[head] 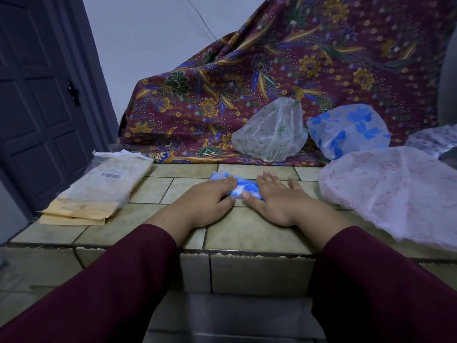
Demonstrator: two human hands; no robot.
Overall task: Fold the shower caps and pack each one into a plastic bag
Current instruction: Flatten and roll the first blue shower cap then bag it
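Note:
A folded blue-and-white shower cap (244,188) lies as a narrow strip on the tiled ledge (247,231). My left hand (205,199) lies flat on its left part and my right hand (277,196) lies flat on its right part, fingers straight, pressing it down. Only the strip's middle and far left end show between and beyond my fingers. Unfolded caps lie to the right: a green-patterned one (270,131), a blue-flowered one (348,131) and a large pink-patterned one (390,191). A stack of plastic bags (99,186) rests on the left of the ledge.
A maroon floral cloth (284,70) drapes over something behind the ledge. Another patterned cap (435,139) peeks in at the far right. A dark door (37,107) stands at the left. The ledge drops off as a step at its front edge.

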